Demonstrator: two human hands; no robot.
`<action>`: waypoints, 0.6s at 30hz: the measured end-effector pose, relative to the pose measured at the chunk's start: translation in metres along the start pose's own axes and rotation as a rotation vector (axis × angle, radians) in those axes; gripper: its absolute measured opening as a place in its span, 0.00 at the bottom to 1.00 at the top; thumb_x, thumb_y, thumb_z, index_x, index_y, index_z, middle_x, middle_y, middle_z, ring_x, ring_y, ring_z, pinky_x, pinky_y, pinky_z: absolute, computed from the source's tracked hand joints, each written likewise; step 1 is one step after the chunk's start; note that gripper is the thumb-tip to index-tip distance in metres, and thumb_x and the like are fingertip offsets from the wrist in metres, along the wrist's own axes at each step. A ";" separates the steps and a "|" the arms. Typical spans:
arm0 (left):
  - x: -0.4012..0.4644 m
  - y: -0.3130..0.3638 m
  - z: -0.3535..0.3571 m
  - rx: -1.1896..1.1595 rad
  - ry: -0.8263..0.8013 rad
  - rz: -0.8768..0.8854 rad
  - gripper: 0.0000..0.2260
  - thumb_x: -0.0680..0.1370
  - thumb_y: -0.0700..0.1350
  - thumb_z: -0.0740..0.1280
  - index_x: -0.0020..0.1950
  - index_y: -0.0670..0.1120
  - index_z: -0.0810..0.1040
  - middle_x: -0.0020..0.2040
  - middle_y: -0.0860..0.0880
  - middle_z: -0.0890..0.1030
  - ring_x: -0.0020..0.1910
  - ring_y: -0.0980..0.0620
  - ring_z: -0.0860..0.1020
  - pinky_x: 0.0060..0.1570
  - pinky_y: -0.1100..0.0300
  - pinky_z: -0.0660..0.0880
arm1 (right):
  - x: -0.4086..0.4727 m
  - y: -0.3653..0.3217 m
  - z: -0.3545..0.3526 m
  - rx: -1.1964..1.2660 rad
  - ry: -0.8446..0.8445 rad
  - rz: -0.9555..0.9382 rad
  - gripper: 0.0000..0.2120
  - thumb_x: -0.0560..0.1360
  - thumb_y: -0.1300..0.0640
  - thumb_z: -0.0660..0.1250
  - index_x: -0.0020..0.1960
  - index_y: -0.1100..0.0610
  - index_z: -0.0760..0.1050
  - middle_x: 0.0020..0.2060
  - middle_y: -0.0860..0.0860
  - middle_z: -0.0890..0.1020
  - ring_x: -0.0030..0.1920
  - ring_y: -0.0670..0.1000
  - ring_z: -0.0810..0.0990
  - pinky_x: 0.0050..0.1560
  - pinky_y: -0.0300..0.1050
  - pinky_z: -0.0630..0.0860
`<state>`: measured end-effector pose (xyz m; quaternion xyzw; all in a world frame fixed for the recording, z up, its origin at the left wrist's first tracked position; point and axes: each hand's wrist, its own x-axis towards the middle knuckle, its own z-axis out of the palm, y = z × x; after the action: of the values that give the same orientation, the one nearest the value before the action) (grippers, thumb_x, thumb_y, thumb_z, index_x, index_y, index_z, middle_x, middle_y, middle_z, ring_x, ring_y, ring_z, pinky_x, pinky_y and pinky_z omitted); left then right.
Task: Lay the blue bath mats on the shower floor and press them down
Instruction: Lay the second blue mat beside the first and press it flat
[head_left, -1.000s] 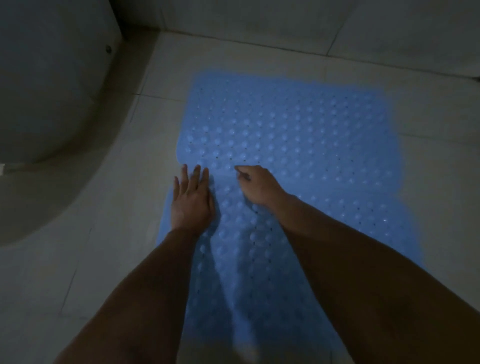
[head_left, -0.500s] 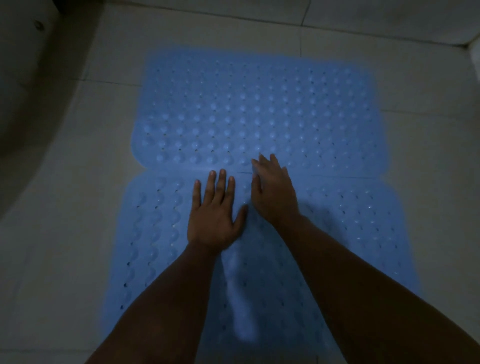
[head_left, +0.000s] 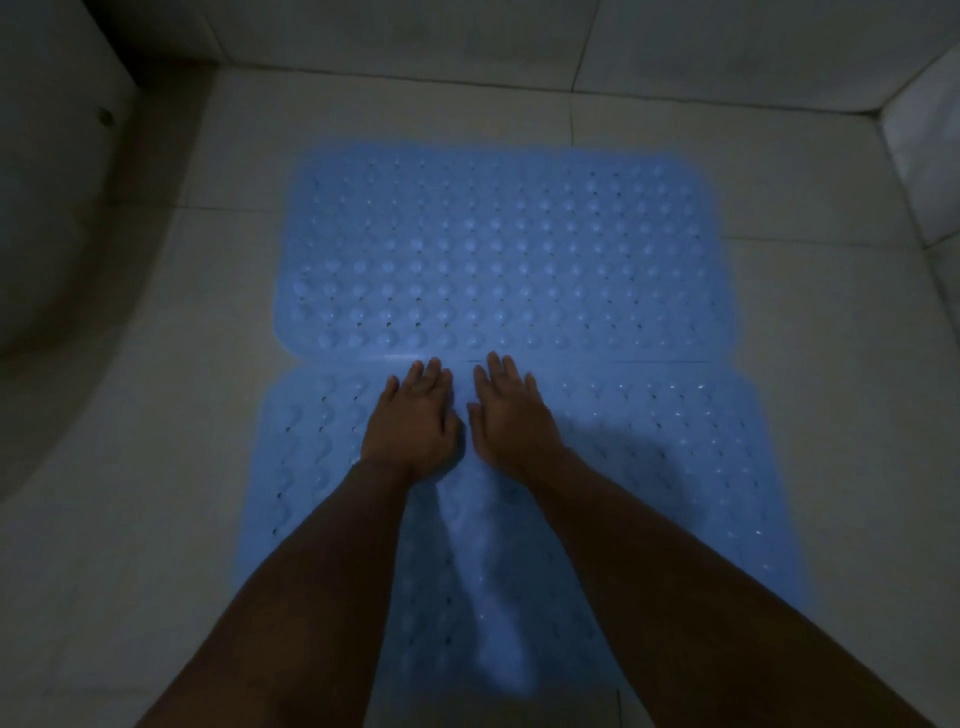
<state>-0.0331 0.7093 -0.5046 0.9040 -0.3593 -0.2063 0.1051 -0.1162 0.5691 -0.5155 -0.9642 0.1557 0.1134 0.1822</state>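
Two blue bath mats with round bumps and small holes lie flat on the pale tiled shower floor. The far mat (head_left: 498, 249) reaches toward the back wall. The near mat (head_left: 675, 467) meets it along a seam just ahead of my fingertips. My left hand (head_left: 413, 421) and my right hand (head_left: 511, 415) lie side by side, palms down with straight fingers, pressing the far edge of the near mat. Both forearms cover much of the near mat's middle.
A large curved pale fixture (head_left: 57, 218) bulges in at the left. Tiled walls close the back (head_left: 571, 36) and the right corner (head_left: 924, 156). Bare floor tiles (head_left: 156, 467) lie on both sides of the mats.
Both hands moved from the mat's left part to its middle and drew together. My right hand went from curled to flat. The view shifted, showing the seam and back wall.
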 end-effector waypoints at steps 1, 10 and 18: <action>-0.003 -0.003 -0.003 0.021 0.083 0.002 0.39 0.74 0.59 0.42 0.81 0.43 0.63 0.81 0.42 0.63 0.81 0.42 0.57 0.79 0.41 0.55 | -0.002 -0.002 0.007 -0.017 0.020 0.012 0.31 0.79 0.46 0.50 0.75 0.63 0.66 0.77 0.63 0.64 0.77 0.64 0.61 0.73 0.68 0.62; -0.010 -0.001 0.026 0.081 0.284 -0.066 0.27 0.81 0.52 0.56 0.78 0.43 0.68 0.79 0.43 0.67 0.81 0.39 0.56 0.76 0.35 0.58 | -0.011 0.000 0.035 -0.123 0.217 0.000 0.34 0.82 0.43 0.52 0.80 0.62 0.54 0.81 0.59 0.52 0.81 0.57 0.45 0.78 0.63 0.49; -0.010 -0.013 0.032 0.027 0.350 -0.157 0.27 0.83 0.54 0.54 0.80 0.44 0.64 0.82 0.44 0.60 0.83 0.40 0.48 0.79 0.36 0.51 | -0.009 0.004 0.042 -0.053 0.283 -0.014 0.34 0.81 0.40 0.54 0.80 0.61 0.58 0.81 0.58 0.54 0.82 0.55 0.47 0.78 0.63 0.51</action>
<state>-0.0465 0.7244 -0.5340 0.9527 -0.2665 -0.0488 0.1374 -0.1325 0.5843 -0.5518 -0.9761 0.1702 -0.0210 0.1336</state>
